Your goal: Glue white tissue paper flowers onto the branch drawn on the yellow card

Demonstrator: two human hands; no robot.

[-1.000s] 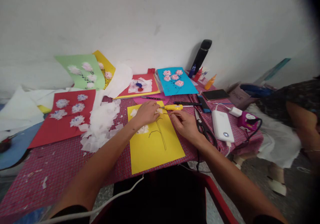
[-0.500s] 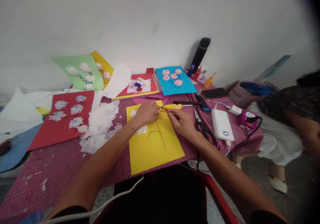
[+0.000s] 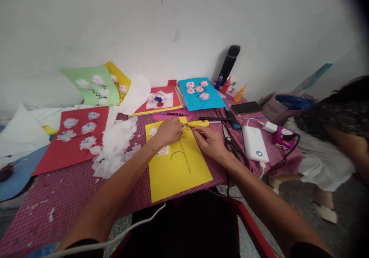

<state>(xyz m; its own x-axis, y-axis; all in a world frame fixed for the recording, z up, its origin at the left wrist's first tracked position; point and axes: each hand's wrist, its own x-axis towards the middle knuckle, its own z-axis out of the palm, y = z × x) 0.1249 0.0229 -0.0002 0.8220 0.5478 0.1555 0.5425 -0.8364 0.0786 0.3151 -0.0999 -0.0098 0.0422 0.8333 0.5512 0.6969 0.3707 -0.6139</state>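
Note:
A yellow sheet of paper lies on the table with thin dark stem lines drawn on it. My left hand rests on its upper part, fingers bent together; what they hold, if anything, is hidden. White tissue petals show on the sheet beside and under this hand. Across from it, my right hand is closed in a pinch, its fingertips near those of my left hand. A thin stick runs from the pinch toward the left fingertips. Just above lies a yellow-handled tool.
Tissue scraps are piled left of the sheet, beside a red flower card. A blue flower card stands behind. Scissors, a white power bank and paint bottles lie to the right. Another person is at far right.
Both hands stay in nearly the same place over the yellow sheet. The view has shifted slightly, and the person at far right has leaned further into view.

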